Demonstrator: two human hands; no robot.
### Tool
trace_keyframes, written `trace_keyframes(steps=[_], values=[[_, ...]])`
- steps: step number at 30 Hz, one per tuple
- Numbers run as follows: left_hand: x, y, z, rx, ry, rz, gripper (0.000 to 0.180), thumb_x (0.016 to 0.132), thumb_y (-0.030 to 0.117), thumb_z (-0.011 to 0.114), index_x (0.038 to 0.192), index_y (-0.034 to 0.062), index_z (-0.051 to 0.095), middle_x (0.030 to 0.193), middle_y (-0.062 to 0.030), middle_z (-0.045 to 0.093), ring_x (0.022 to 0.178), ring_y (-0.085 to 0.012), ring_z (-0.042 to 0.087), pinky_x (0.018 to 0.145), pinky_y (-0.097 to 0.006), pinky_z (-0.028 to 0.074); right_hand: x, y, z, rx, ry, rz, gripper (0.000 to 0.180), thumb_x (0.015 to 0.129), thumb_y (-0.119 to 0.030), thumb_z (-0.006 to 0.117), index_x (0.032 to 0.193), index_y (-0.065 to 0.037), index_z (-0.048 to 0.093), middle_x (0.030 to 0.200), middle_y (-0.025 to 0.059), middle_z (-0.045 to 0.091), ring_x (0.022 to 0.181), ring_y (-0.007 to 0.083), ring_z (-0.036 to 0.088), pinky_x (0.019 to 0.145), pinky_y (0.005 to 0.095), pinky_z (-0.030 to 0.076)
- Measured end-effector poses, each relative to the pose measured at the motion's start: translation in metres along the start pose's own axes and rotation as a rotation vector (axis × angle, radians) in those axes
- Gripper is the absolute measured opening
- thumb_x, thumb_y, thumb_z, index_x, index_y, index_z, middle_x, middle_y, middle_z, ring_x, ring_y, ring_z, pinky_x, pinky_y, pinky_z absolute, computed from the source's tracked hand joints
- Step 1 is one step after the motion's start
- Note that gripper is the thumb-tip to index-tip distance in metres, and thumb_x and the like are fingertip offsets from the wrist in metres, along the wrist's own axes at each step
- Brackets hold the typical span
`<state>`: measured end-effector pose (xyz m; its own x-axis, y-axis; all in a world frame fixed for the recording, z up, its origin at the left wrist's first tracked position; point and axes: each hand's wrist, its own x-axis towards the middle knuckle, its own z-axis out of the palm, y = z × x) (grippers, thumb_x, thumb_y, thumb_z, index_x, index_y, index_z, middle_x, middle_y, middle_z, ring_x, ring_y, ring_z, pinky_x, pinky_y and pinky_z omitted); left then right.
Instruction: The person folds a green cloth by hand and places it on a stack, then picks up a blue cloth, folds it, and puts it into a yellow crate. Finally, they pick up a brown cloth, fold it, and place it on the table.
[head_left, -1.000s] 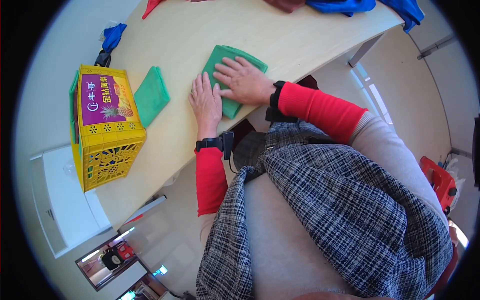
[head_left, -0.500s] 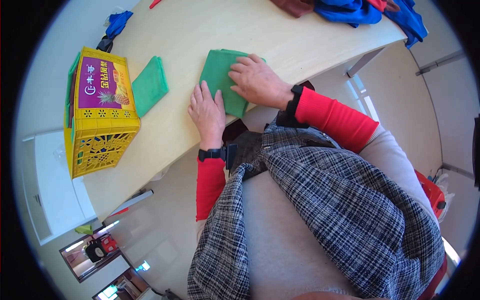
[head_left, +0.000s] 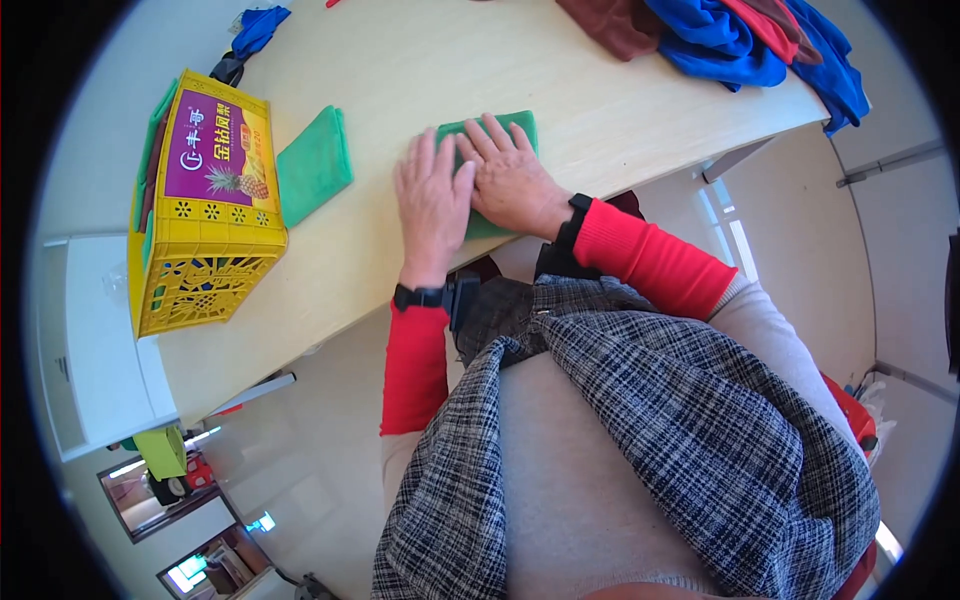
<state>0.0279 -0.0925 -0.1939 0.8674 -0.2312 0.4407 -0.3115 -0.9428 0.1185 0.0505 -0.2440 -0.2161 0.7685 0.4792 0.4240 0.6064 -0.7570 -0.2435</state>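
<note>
Fingers [head_left: 440, 160] of both my hands lie spread and flat, side by side, pressing the folded green cloth [head_left: 510, 130] smooth at the desk's [head_left: 420, 70] near edge.

Left hand [head_left: 432, 205] has shifted right: a second ago it lay on the bare desk [head_left: 400, 90] beside the green cloth [head_left: 495, 135], now its fingers overlap the cloth's left edge. Right hand [head_left: 510, 180] has drawn in alongside it; the two hands now touch, side by side, flat on the cloth. Less cloth shows than before, only a strip beyond the fingertips and a bit below the right hand.
</note>
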Motion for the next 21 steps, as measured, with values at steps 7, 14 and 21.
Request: trace_keyframes(steps=[7, 14, 21], values=[[0.004, -0.019, 0.040, -0.156, -0.173, -0.080, 0.066, 0.104, 0.052, 0.040, 0.150, 0.0054, 0.045, 0.161, -0.0152, 0.034, 0.150, -0.0327, 0.026, 0.121, -0.052, 0.021, -0.004, 0.012, 0.009, 0.017, -0.072, 0.045, 0.068, 0.098, -0.045, 0.045, 0.148, 0.002, 0.044, 0.155, 0.0229, 0.039, 0.148, 0.0408, 0.029, 0.121, 0.0542, 0.021], [0.002, -0.017, 0.041, -0.125, -0.175, -0.104, 0.070, 0.102, 0.056, 0.041, 0.152, 0.0067, 0.043, 0.162, -0.0148, 0.032, 0.151, -0.0328, 0.026, 0.121, -0.052, 0.021, -0.004, 0.023, 0.005, -0.006, -0.110, 0.039, 0.071, 0.099, -0.047, 0.046, 0.151, 0.000, 0.040, 0.157, 0.0228, 0.036, 0.149, 0.0400, 0.028, 0.123, 0.0516, 0.019], [-0.001, -0.017, 0.036, -0.027, -0.159, -0.140, 0.065, 0.105, 0.052, 0.040, 0.154, 0.0090, 0.039, 0.162, -0.0135, 0.033, 0.151, -0.0320, 0.027, 0.120, -0.051, 0.023, -0.001, 0.031, 0.005, -0.015, -0.083, 0.067, 0.073, 0.100, -0.052, 0.045, 0.150, 0.000, 0.041, 0.157, 0.0239, 0.036, 0.149, 0.0393, 0.028, 0.123, 0.0502, 0.019]])
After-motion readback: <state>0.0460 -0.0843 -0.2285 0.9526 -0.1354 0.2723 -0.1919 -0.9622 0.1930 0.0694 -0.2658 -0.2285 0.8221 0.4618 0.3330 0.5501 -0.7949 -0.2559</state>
